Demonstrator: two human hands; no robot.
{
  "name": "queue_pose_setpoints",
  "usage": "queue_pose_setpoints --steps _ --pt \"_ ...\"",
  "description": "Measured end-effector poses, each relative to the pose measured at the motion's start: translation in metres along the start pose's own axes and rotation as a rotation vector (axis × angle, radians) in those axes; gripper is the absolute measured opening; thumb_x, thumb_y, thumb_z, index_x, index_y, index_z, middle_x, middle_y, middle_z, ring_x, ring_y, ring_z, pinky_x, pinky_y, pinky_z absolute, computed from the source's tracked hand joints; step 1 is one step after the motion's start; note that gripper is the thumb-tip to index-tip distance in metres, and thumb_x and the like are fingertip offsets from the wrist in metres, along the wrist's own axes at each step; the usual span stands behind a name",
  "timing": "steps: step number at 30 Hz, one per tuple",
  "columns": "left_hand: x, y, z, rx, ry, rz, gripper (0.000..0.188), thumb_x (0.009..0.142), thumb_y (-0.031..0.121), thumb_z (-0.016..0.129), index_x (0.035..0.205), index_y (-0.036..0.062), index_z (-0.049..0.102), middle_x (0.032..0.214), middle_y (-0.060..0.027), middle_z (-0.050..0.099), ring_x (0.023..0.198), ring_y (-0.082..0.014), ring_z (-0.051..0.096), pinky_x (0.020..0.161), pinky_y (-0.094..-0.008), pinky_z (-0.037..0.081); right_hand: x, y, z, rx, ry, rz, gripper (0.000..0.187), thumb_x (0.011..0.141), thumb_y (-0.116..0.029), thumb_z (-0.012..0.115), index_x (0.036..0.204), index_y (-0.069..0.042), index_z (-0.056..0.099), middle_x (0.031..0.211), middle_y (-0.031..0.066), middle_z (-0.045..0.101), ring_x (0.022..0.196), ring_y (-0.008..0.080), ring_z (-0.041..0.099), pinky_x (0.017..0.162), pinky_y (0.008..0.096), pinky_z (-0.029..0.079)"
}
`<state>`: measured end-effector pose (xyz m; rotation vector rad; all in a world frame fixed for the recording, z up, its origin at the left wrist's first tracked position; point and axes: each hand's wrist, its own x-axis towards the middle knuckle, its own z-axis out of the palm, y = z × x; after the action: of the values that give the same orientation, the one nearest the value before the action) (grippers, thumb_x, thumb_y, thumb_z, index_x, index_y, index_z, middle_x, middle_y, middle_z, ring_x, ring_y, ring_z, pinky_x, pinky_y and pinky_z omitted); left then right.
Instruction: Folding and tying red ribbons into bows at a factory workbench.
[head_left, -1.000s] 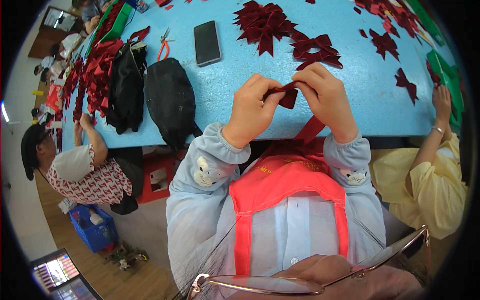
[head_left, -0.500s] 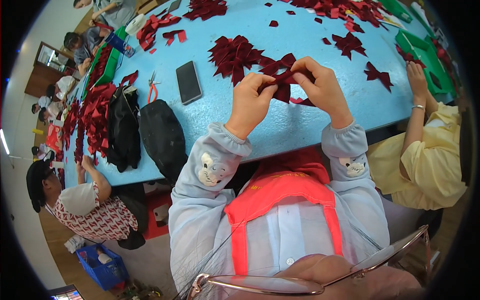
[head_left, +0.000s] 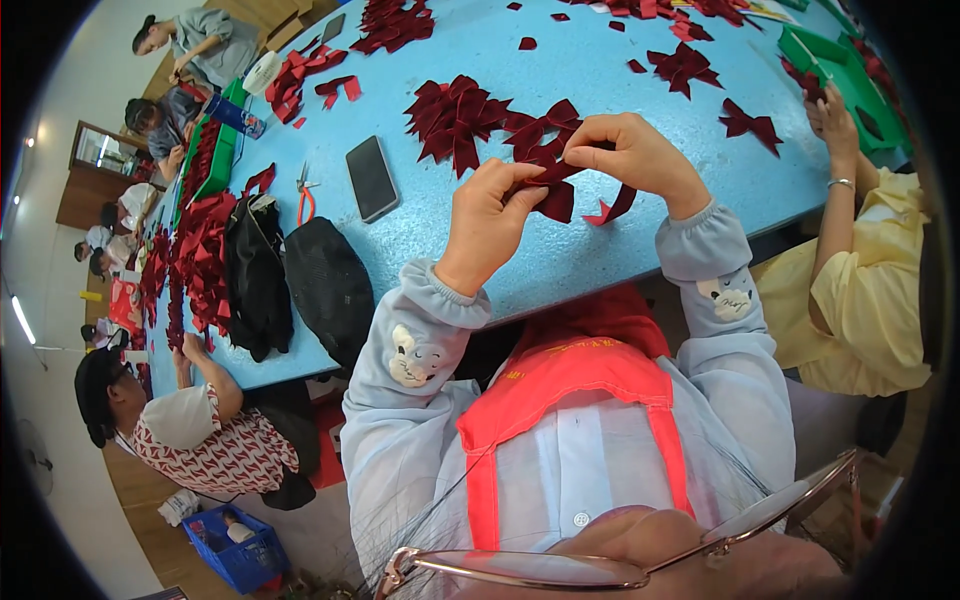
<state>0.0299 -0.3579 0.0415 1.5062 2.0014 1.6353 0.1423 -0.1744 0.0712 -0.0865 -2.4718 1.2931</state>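
Between my hands is a dark red velvet ribbon bow (head_left: 555,200), held just above the blue table (head_left: 420,285). My left hand (head_left: 490,215) pinches its left side between thumb and fingers. With thumb and forefinger together, my right hand (head_left: 640,158) grips the right end of the ribbon, and a loose tail hangs below that hand. The fingers partly hide the bow's middle. Just beyond my hands lies a pile of finished-looking red bows (head_left: 455,120), with another bow (head_left: 545,130) close behind the held piece.
Left of my hands lie a phone (head_left: 372,180), orange-handled pliers (head_left: 306,195) and black cloth bags (head_left: 328,275). More bows (head_left: 750,127) are scattered at right, near a green tray (head_left: 840,85). Co-workers sit on both sides; one wears a yellow top (head_left: 865,290).
My hands have moved slightly apart, and the right hand has drawn the ribbon's end out to the right. The view has shifted a little.
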Motion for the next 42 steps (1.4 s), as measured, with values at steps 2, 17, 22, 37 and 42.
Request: queue_pose_setpoints --steps 2,17,22,37,42 --pt "-0.001 -0.001 -0.007 0.008 -0.036 -0.034 0.019 0.075 0.001 0.065 0.094 0.0018 0.064 0.075 -0.0049 0.054 0.065 -0.0132 0.053 0.058 -0.0245 0.042 0.002 0.002 0.005 0.029 -0.041 -0.019 0.015 0.083 -0.014 0.059 0.084 0.001 0.063 0.075 0.0058 0.062 0.067 0.0138 0.056 0.061 0.0259 0.045" --pt "0.011 -0.008 -0.015 -0.234 -0.129 -0.381 0.019 0.082 0.007 0.062 0.098 -0.0045 0.062 0.080 -0.0016 0.058 0.076 -0.0088 0.056 0.067 -0.0213 0.045 0.004 -0.001 0.017 -0.079 0.048 -0.096 0.009 0.080 -0.007 0.060 0.086 0.000 0.058 0.074 0.0089 0.058 0.061 0.0181 0.053 0.058 0.0279 0.044" --pt "0.020 -0.017 -0.010 -0.095 -0.163 -0.252 0.019 0.078 0.010 0.064 0.093 -0.0021 0.065 0.080 -0.0072 0.060 0.070 -0.0133 0.057 0.062 -0.0249 0.045 0.008 0.002 0.017 -0.176 0.067 -0.191 0.011 0.078 -0.008 0.062 0.085 -0.001 0.058 0.075 0.0101 0.057 0.061 0.0220 0.055 0.057 0.0304 0.045" --pt "0.037 -0.013 0.004 -0.122 -0.021 -0.420 0.016 0.079 0.010 0.061 0.087 -0.0030 0.064 0.067 -0.0049 0.062 0.059 -0.0079 0.056 0.051 -0.0220 0.045 -0.017 -0.008 0.088 -0.511 0.618 -0.313 0.016 0.074 0.001 0.062 0.090 0.001 0.060 0.079 0.0111 0.057 0.067 0.0266 0.058 0.057 0.0327 0.047" --pt "0.037 -0.019 0.006 -0.276 -0.012 -0.422 0.014 0.079 0.008 0.061 0.087 -0.0025 0.064 0.069 -0.0062 0.062 0.058 -0.0084 0.056 0.050 -0.0228 0.046 -0.022 -0.010 0.097 -0.466 0.652 -0.309 0.022 0.073 0.004 0.062 0.095 0.000 0.061 0.081 0.0121 0.058 0.068 0.0264 0.059 0.058 0.0333 0.048"
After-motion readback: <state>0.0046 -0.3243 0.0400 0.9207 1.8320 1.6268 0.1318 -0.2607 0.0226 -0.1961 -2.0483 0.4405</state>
